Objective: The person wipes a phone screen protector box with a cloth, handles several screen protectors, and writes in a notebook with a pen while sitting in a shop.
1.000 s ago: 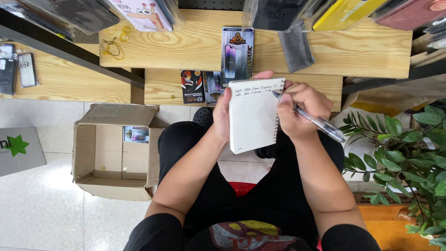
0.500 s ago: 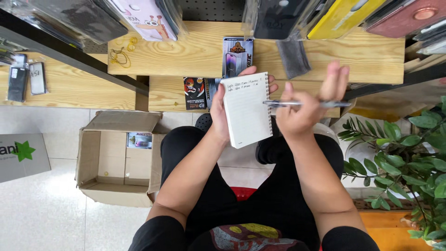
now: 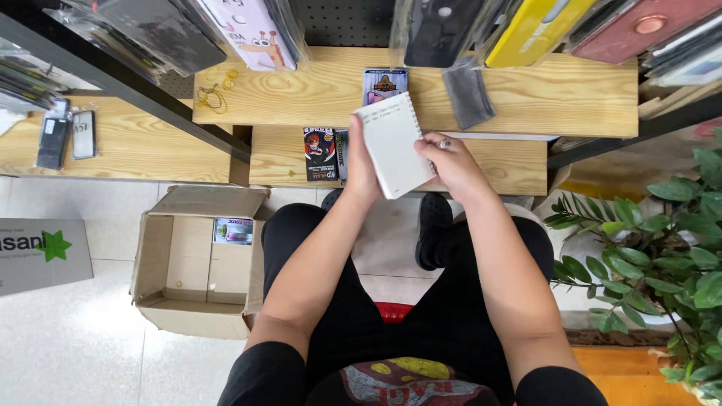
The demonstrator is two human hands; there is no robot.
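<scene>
Above the wooden shelf (image 3: 526, 90) at twelve o'clock and the open cardboard box (image 3: 199, 259) at nine, the left hand (image 3: 361, 169) has its fingers clamped on the tilted notepad (image 3: 395, 143), while the right hand (image 3: 455, 169), fingers curled around a pen (image 3: 444, 143), could likely drop it if they slacken.

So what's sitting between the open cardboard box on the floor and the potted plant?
In the head view, the seated person's legs in black trousers fill the stretch between the cardboard box and the plant, with pale floor tiles showing between the knees.
</scene>
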